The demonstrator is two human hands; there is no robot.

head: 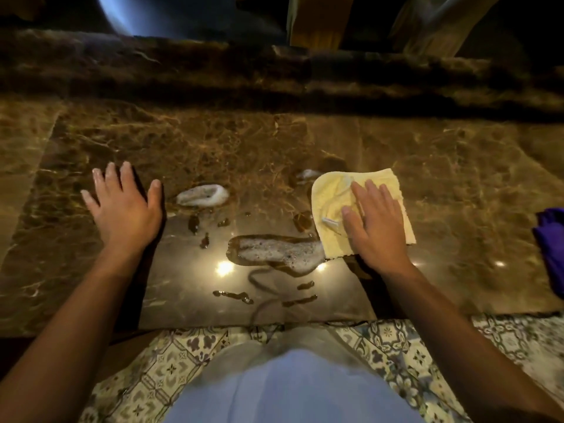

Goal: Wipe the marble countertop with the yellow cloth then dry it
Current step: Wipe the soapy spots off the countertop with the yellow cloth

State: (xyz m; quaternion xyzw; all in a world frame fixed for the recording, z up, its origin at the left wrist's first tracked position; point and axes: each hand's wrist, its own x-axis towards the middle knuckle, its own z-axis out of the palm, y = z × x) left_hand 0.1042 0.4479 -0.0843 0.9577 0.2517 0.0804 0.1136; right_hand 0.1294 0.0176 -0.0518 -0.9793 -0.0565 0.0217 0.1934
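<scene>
The brown marble countertop [457,166] fills the middle of the view. A yellow cloth [332,203] lies flat on it, right of centre. My right hand [377,228] presses palm-down on the cloth with fingers spread, covering its right half. Soapy puddles sit on the marble: a foamy one [279,251] touching the cloth's lower left corner, a white foam patch [203,195] further left, and small drops between them. My left hand [125,206] rests flat on the bare marble to the left, fingers apart, holding nothing.
A purple cloth [552,239] lies at the counter's right edge. A raised marble ledge [274,71] runs along the back. The counter's front edge [259,323] is close to my body, with patterned floor tiles [396,340] below.
</scene>
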